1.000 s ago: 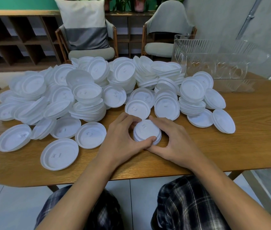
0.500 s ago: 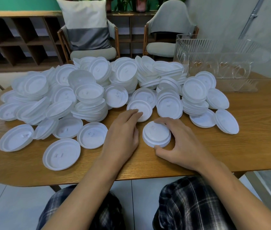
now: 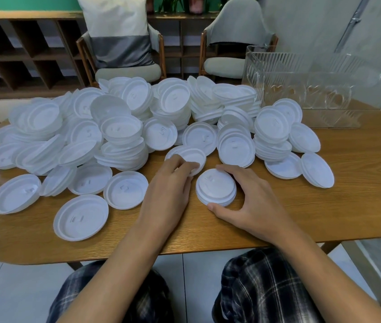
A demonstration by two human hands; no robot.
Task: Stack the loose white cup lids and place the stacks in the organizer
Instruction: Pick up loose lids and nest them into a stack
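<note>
A small stack [image 3: 216, 190] of lids is being held on the table [image 3: 348, 194] by the right hand [image 3: 252, 203], thumb and fingers curled round its rim. Just beside it, a loose lid [image 3: 192, 155] is being gripped at its near edge by the left hand [image 3: 168, 192]. The clear organizer [image 3: 301, 94] is standing far right.

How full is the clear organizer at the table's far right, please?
Empty: the organizer shows no lids through its clear walls; the lid pile lies outside it on the table.
</note>
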